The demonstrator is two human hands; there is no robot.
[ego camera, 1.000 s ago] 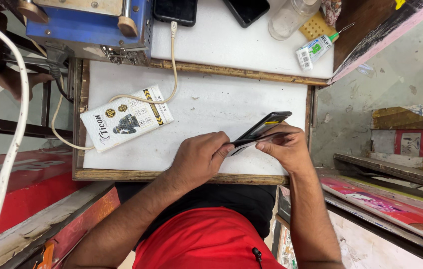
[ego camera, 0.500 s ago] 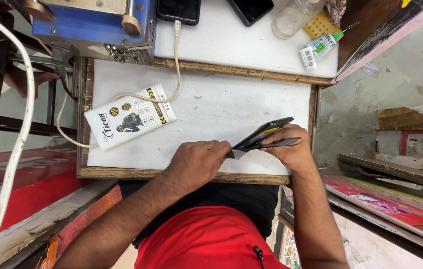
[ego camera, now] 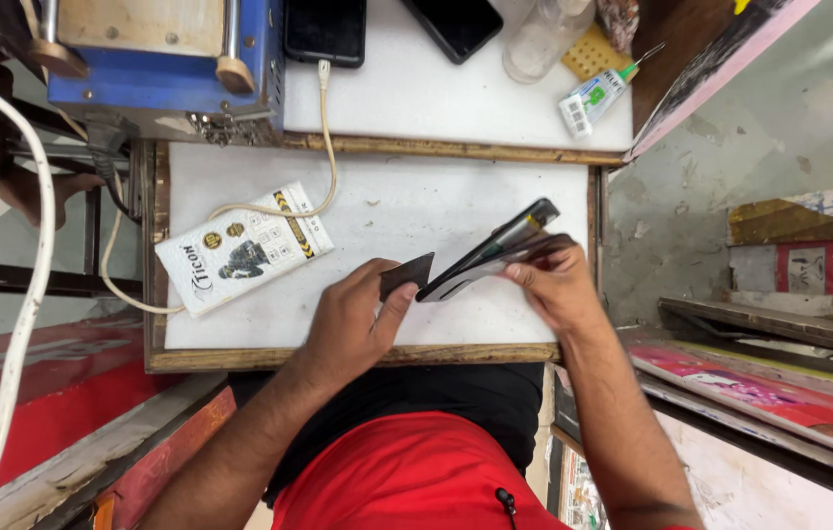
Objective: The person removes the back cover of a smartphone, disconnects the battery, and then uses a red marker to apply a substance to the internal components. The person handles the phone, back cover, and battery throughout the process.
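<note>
Evidently we grip the phone tilted on edge in our right hand, while our left hand pinches a dark card, perhaps wedged at its seam.

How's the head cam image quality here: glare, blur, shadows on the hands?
Head view: light is soft and even, with only faint shadows under the left hand and right hand. A slight sheen runs along the phone edge. The dark card is sharp, no motion blur. The white board is bright, not blown out.
</note>
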